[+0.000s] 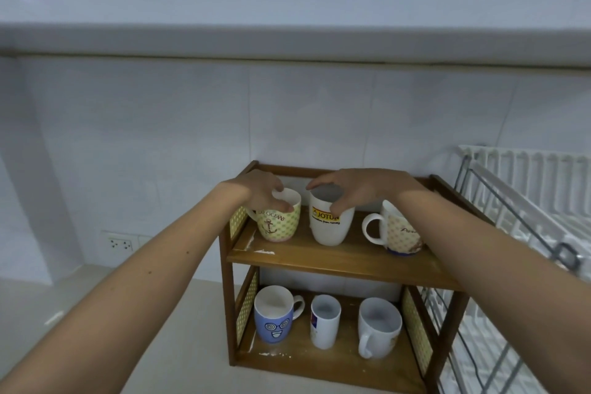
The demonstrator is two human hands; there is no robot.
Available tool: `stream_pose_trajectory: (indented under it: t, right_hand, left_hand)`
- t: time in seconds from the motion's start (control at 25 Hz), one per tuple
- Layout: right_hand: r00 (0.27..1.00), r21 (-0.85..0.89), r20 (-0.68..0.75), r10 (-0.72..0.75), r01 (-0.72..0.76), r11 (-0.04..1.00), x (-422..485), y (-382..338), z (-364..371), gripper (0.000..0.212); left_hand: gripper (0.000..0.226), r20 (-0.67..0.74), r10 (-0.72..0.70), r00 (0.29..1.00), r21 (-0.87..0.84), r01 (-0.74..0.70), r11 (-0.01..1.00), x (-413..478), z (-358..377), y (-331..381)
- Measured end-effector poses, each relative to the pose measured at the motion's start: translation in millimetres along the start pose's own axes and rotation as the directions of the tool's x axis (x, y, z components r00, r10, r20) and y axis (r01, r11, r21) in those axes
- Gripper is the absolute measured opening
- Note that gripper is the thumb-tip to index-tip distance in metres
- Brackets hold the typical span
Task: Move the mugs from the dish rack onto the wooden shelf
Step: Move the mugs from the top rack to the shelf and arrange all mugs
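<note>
A two-tier wooden shelf (pixel 335 261) stands on the counter. On its top tier my left hand (pixel 263 190) grips the rim of a yellow patterned anchor mug (pixel 281 224). My right hand (pixel 348 190) grips the rim of a white Jotun mug (pixel 331 229) beside it. A patterned mug with a white handle (pixel 396 232) stands at the right of that tier, partly behind my right forearm. The lower tier holds a blue face mug (pixel 275 318), a tall white mug (pixel 324 321) and a plain white mug (pixel 377 328).
A white dish rack (pixel 524 201) with a metal frame stands right against the shelf's right side. A tiled wall rises behind, with a ledge overhead. A wall socket (pixel 120 243) sits low at the left, above pale countertop (pixel 144 313).
</note>
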State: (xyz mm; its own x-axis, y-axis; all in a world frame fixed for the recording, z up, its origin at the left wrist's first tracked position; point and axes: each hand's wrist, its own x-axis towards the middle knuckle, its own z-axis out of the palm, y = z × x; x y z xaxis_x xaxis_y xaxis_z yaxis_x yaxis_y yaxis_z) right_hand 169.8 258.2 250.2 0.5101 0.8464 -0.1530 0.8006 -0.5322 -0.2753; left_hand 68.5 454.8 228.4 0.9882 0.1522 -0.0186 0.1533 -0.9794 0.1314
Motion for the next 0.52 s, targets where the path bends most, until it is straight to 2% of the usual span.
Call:
stream_pose_trajectory:
  t: [0.16,0.24,0.32,0.4,0.48,0.52]
  right_hand:
    - [0.996,0.053,0.082,-0.037,0.033,0.998,-3.2,2.2,5.0,0.077]
    - [0.997,0.112,0.074,0.012,-0.021,0.994,-10.9,6.3,-2.1,0.086]
    - [0.980,0.090,0.022,0.199,-0.200,0.976,-22.5,15.7,-17.4,0.088]
    - [0.899,-0.167,0.038,0.437,-0.425,0.890,-34.9,28.8,-33.1,0.092]
    - [0.813,-0.305,0.157,0.560,-0.500,0.811,-46.6,39.0,-34.0,0.094]
    - [0.802,-0.282,0.184,0.568,-0.510,0.812,-50.8,43.1,-29.3,0.091]
  left_hand:
    - [0.077,0.028,-0.030,0.999,0.022,0.029,0.999,-1.9,0.7,-1.9]
    - [0.075,0.021,-0.012,1.000,-0.004,0.012,1.000,-4.3,-1.2,3.5]
    - [0.069,-0.061,0.068,0.996,-0.058,-0.072,0.996,-3.9,-4.7,15.9]
    - [0.071,-0.110,0.137,0.984,-0.100,-0.148,0.984,1.1,-5.3,33.1]
    - [0.080,-0.079,0.155,0.985,-0.135,-0.165,0.977,9.3,2.5,52.0]
    - [0.084,-0.053,0.155,0.987,-0.144,-0.161,0.976,13.9,7.9,59.3]
